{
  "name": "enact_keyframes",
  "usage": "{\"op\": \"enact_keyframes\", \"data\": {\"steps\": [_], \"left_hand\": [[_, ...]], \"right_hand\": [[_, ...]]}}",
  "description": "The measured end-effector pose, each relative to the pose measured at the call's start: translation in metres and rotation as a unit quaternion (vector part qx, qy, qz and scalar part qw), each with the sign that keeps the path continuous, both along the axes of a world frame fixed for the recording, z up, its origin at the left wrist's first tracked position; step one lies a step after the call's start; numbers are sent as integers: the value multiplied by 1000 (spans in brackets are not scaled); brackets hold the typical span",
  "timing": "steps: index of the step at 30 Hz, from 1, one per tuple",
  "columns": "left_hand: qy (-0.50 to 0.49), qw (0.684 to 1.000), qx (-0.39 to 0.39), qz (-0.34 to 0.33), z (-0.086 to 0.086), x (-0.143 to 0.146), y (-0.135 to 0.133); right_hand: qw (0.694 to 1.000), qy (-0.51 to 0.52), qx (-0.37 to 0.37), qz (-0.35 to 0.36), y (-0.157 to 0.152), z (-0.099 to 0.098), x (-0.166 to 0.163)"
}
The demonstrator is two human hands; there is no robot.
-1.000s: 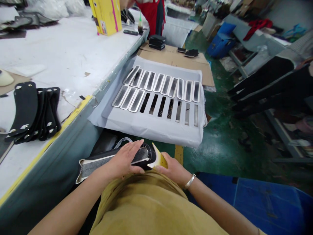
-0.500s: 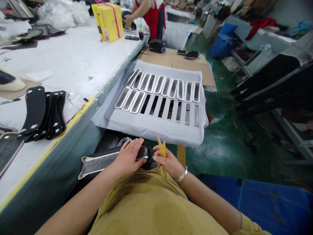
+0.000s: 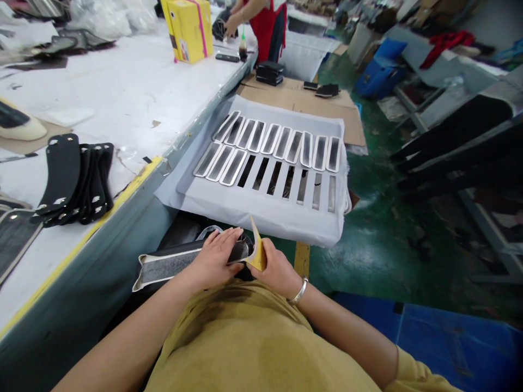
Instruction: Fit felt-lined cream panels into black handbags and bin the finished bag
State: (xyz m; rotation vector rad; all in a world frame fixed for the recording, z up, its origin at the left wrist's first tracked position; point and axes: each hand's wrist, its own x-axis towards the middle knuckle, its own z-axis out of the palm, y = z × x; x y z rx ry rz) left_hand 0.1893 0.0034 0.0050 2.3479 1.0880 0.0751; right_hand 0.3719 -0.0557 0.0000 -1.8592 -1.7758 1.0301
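Across a dark support at my lap lies a long dark grey strip (image 3: 169,265) with a pale, raised edging. My left hand (image 3: 214,255) grips it near its right end, fingers stretched over the top and thumb along the near edge. In my right hand (image 3: 278,268) is a thin, curved yellow scraper-like piece (image 3: 258,260) with a pointed upper tip. Its lower part meets the strip's right end, though exact contact is hard to make out. My right fingers are wrapped round it and partly hidden.
Ahead, a pale slotted sheet (image 3: 253,209) carries several white-rimmed dark strips (image 3: 281,142). A white table (image 3: 134,98) on the left holds black riveted straps (image 3: 81,182) and a yellow box (image 3: 188,32). Cardboard (image 3: 294,98) lies beyond; a person in a red apron (image 3: 265,32) works at the back.
My right hand has moved left, bringing the tilted yellow piece against the strip's right end. My left hand stays on the strip. The camera view has shifted slightly.
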Motion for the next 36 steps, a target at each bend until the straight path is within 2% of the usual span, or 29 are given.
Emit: {"op": "enact_keyframes", "data": {"steps": [12, 18, 23, 29, 32, 36], "left_hand": [[-24, 999, -7, 20, -5, -4, 1], [-38, 999, -11, 20, -6, -6, 1], [-64, 998, -7, 24, -9, -7, -1], [-92, 996, -6, 20, -5, -10, -1], [-82, 997, 8, -5, -3, -12, -2], [-64, 998, 20, -1, -4, -8, -6]], "right_hand": [[998, -52, -25, 38, 22, 13, -2], [993, -68, -27, 90, 26, 15, 2], [994, -72, -18, 86, 28, 13, 2], [993, -50, -13, 106, 29, 12, 7], [994, -45, -10, 103, 29, 11, 8], [994, -52, -9, 93, 29, 9, 6]]}}
